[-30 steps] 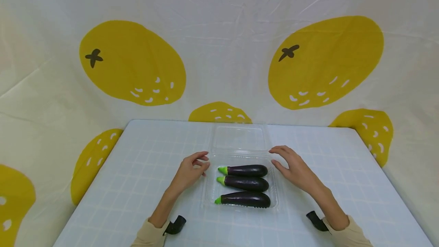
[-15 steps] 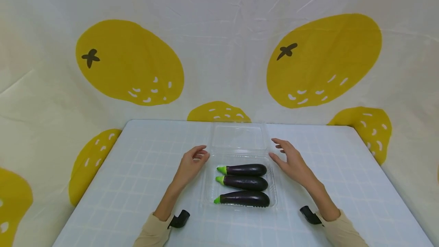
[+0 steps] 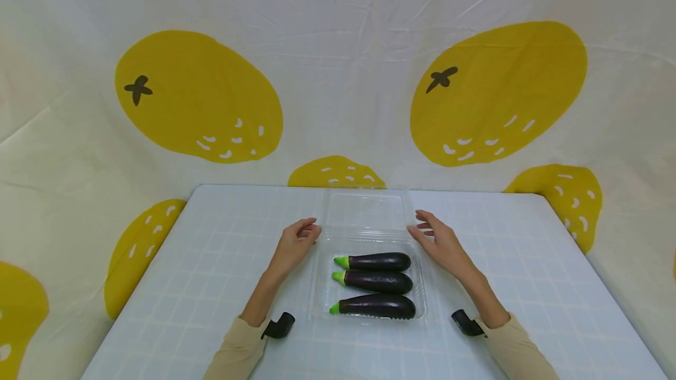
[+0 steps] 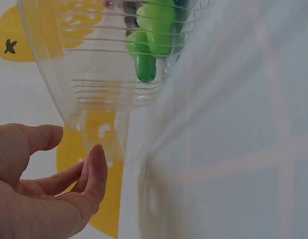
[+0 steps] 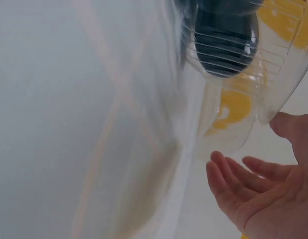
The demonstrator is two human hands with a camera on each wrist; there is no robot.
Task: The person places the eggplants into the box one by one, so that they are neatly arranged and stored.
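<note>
A clear plastic clamshell box [image 3: 424, 295] lies on the table with its lid [image 3: 367, 210] folded back, away from me. Three eggplants lie crosswise in its base: a far one [image 3: 379, 261], a middle one [image 3: 376, 281] and a near one [image 3: 377, 306], green stem ends to the left. My left hand [image 3: 293, 245] is beside the box's left side near the hinge, fingers loosely bent around nothing. On the opposite side my right hand [image 3: 442, 245] has its fingers spread; in the right wrist view its thumb [image 5: 286, 125] is at the box's corner, and I cannot tell if they touch.
The table [image 3: 232, 216] has a pale checked cover. Behind it hangs a white cloth [image 3: 343, 87] printed with big yellow fruit. Black wrist cameras, left [image 3: 280, 326] and right [image 3: 467, 322], sit at my beige sleeves.
Both hands have moved forward along the box's sides, toward the lid. My right hand has also come a little inward. The box and eggplants stay where they were.
</note>
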